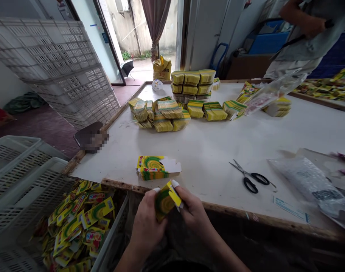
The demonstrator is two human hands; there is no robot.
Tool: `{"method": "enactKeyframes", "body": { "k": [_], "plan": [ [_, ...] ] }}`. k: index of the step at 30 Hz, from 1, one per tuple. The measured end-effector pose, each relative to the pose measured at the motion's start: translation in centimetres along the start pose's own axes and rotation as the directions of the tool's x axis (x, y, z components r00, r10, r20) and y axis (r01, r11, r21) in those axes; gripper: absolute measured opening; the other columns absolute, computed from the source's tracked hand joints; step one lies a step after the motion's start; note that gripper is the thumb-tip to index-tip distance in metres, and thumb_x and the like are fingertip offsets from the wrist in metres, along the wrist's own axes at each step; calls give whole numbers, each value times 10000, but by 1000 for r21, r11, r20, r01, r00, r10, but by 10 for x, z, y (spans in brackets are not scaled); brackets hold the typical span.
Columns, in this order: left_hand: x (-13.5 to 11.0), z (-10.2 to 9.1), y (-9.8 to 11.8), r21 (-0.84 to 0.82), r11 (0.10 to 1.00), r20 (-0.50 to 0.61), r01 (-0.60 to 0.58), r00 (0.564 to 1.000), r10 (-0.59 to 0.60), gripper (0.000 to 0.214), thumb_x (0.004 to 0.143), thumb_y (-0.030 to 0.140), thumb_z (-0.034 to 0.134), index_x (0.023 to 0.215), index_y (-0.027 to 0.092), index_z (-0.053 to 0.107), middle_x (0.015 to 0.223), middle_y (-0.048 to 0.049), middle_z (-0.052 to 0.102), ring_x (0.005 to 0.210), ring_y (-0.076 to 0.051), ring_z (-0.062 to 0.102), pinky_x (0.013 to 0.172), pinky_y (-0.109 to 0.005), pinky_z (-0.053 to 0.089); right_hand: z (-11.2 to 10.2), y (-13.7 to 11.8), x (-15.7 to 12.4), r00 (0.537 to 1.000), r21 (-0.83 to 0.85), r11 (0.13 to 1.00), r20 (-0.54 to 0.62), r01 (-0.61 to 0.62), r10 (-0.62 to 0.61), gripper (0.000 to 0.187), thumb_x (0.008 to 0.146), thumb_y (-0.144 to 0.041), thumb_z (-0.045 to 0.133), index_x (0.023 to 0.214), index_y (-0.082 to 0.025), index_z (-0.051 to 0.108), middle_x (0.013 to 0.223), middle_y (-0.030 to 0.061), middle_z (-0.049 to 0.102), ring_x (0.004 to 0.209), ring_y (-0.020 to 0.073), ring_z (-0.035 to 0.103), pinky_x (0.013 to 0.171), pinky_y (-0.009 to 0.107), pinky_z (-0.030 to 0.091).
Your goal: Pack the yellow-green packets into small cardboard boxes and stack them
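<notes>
Yellow-green small cardboard box (pixel 166 199) at lower centre, left hand (pixel 146 221) and right hand (pixel 193 213) both gripping it, fingers (pixel 176 184) clamping its flap, white desk (pixel 206 151) lying above.

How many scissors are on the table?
1. The scissors lie on the table, right of the box held by the left hand and right hand. More might hide under the bag.

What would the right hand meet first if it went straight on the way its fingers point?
The right hand pinches the small carton; past it, probably the flat cartons near the table edge, though depth is unclear.
</notes>
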State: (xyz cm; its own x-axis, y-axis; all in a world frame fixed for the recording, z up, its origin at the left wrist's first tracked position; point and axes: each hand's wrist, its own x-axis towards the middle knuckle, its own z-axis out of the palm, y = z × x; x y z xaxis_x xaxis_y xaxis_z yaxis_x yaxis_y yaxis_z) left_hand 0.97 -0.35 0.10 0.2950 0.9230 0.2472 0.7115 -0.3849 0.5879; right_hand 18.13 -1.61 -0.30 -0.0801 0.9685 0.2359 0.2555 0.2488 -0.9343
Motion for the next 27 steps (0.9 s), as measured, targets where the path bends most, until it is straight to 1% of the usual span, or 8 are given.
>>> {"method": "enactKeyframes", "body": {
  "k": [3,5,10,12,16,20,23,27],
  "plan": [
    [0,-12,-4,-51,998,0,-41,999,41,590,695,148,618,1251,198,428,1135,-105,645,1043,-263,651,864,-412,562,-5,5,1,987,-81,989,113,120,-111,560,896,-111,475,1440,-237,439,1499,159,422,1385,301,396,1076,464,404],
    [3,-20,-4,-76,996,13,-54,998,55,562,696,160,631,1231,205,466,1113,-87,666,1014,-244,666,841,-371,571,-10,4,3,978,-101,985,166,142,-124,492,904,-141,512,1383,-257,516,1527,154,379,1353,303,445,1029,429,450],
    [14,-38,0,-60,994,42,-87,995,90,538,667,160,651,1190,183,529,1088,-92,694,980,-248,684,821,-347,577,-27,-1,10,954,-50,990,279,132,-113,230,890,-120,547,990,-226,725,1476,143,445,1187,252,601,933,348,503],
    [17,-43,4,-36,991,45,-132,990,134,530,660,138,644,1178,184,541,1087,-92,694,987,-250,680,830,-349,574,-32,0,10,941,-71,987,318,146,-117,253,875,-123,569,1063,-236,696,1461,143,457,1208,256,582,955,358,493],
    [19,-45,8,-59,987,87,-150,984,155,507,692,162,667,1182,188,537,1080,-95,688,990,-251,673,842,-363,566,-25,8,5,962,-180,969,246,168,-121,402,877,-123,546,1258,-241,589,1457,170,437,1291,286,503,991,399,473],
    [15,-36,-2,-245,967,47,68,997,-58,568,683,259,752,1196,201,514,1142,-100,649,1043,-262,651,883,-389,548,-14,11,5,969,-186,958,156,217,-189,370,892,-120,528,1236,-244,585,1408,168,427,1155,265,589,917,378,520],
    [12,-25,-14,-520,798,-36,303,926,-375,681,646,359,800,1215,187,468,1168,-118,620,1057,-273,645,860,-403,558,-13,7,8,973,-154,961,68,229,-221,380,888,-96,512,1226,-260,565,1336,147,425,996,219,634,821,347,559],
    [11,-17,-15,-816,419,96,397,809,-579,567,679,391,786,1130,176,519,1041,-71,680,975,-222,678,827,-336,565,-13,3,12,966,-143,956,89,255,-244,441,871,-48,482,1240,-282,543,1331,132,395,1007,220,617,759,320,583]
  ]
}}
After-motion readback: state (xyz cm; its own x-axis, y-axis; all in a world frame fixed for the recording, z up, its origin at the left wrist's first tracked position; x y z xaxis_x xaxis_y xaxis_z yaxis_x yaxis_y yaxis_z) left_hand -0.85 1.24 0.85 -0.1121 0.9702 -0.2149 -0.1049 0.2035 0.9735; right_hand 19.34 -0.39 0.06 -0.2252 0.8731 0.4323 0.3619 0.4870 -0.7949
